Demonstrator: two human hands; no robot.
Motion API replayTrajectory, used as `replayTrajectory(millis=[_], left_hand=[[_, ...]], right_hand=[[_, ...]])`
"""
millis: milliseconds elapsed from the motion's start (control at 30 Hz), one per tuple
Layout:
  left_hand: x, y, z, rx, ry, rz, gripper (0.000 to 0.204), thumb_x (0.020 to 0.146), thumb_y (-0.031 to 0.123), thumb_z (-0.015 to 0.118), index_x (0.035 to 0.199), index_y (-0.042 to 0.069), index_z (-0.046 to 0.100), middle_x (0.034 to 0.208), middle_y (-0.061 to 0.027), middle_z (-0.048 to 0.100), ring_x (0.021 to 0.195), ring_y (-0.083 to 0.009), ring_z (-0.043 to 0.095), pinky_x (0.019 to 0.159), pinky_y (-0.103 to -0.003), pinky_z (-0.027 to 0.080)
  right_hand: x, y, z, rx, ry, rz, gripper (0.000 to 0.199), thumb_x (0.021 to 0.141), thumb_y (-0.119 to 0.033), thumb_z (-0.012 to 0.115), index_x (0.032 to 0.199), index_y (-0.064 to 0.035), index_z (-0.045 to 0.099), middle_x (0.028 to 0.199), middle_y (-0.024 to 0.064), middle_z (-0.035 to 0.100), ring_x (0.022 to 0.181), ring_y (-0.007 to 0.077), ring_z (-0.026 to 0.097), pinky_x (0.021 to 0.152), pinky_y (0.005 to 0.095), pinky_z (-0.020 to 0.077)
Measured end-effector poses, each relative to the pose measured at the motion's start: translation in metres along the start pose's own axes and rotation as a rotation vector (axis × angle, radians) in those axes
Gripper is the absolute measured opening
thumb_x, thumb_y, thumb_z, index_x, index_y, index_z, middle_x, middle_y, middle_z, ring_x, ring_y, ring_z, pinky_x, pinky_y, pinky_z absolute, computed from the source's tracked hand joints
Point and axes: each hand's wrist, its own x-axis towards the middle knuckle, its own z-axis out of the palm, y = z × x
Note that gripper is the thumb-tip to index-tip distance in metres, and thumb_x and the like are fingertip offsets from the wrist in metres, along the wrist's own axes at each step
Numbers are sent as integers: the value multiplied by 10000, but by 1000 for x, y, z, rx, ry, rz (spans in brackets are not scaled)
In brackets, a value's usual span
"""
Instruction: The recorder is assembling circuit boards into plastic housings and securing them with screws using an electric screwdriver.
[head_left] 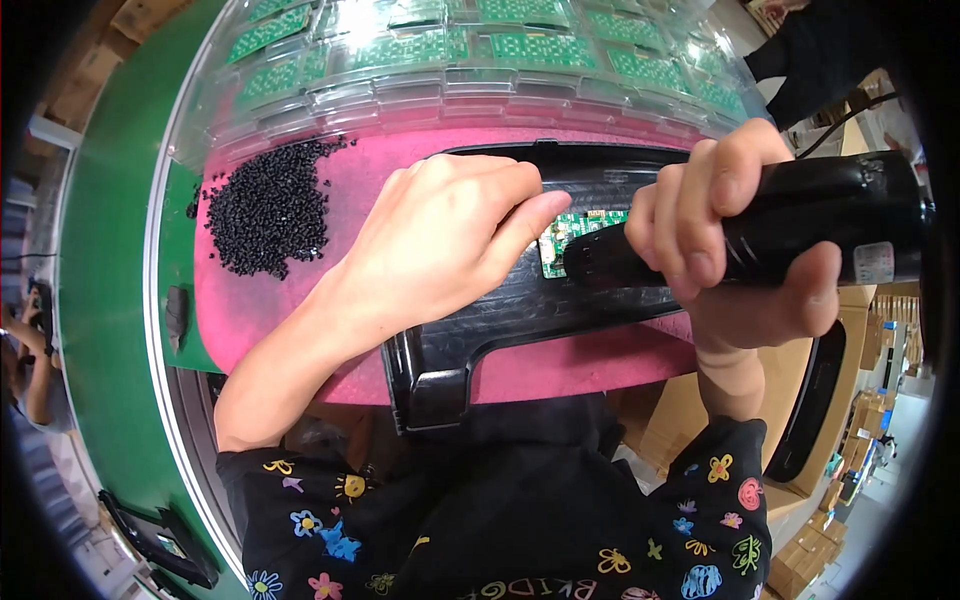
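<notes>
A black plastic housing (480, 315) lies on the pink mat (240, 315) in front of me. Inside it sits a green circuit board (551, 252), partly covered by my hands and the tool. My right hand (715, 225) is wrapped round a black powered screwdriver (835, 215), its nose pointing left over the board. I cannot see whether its tip touches a screw. At the board's left edge, my left hand (440, 230) is closed with thumb and forefinger together. Whatever those fingertips may hold is hidden.
A heap of small black screws (268, 210) lies left on the mat. Stacked clear plastic trays (400, 90) with green boards stand behind it. A cardboard box (670, 405) is at the right, and a green surface (115, 260) runs along the left.
</notes>
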Motion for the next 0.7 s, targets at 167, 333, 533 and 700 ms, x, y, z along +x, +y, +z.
replayTrajectory(millis=[167, 333, 533, 700], left_hand=[[-5, 2, 0, -61, 38, -51, 182, 941, 148, 585, 850, -9, 579, 800, -182, 610, 747, -388, 614, 633, -422, 472], [-11, -9, 6, 0, 31, 51, 103, 888, 103, 634, 931, 9, 640, 866, -149, 641, 813, -369, 637, 693, -442, 508], [-10, -8, 2, 51, 19, 94, 96, 866, 103, 654, 889, 10, 647, 831, -131, 635, 797, -348, 635, 659, -437, 505], [-11, -8, 4, 101, 58, 143, 131, 848, 130, 662, 803, 10, 636, 797, -126, 644, 793, -333, 656, 640, -436, 528]], right_hand=[[-2, -6, 18, -86, 30, 37, 537, 816, -547, 712, 956, -81, 485, 633, -13, 515, 499, 99, 477, 508, 254, 385], [0, -9, 22, -56, -1, 87, 545, 791, -520, 761, 950, -82, 480, 629, -21, 513, 499, 94, 480, 498, 249, 378], [3, -5, 27, -34, -21, 127, 561, 770, -529, 789, 908, -86, 472, 604, -33, 479, 473, 82, 450, 469, 232, 347], [13, 2, 17, -18, -251, 168, 585, 770, -549, 781, 920, -69, 484, 621, -13, 486, 500, 86, 455, 473, 235, 345]])
